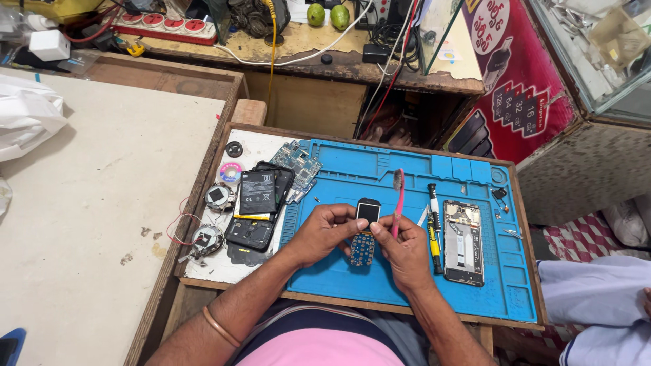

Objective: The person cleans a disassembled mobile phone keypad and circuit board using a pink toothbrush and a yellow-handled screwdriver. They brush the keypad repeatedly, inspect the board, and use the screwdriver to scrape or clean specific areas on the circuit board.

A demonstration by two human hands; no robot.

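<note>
Here, both hands grip a small phone board (363, 238) above the blue mat (352, 271): the left hand (324, 232) pinches its side, the right hand (403, 249) also holds a pink toothbrush (398, 200), probably upright. Further left lies a black battery (258, 192).

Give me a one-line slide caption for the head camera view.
Left hand holds small keypad circuit board, right hand a pink toothbrush, over blue mat.

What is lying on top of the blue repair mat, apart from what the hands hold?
On the blue mat: an opened phone frame, screwdrivers and a circuit board overlapping its left edge. The hands hide the patch beneath them.
</note>
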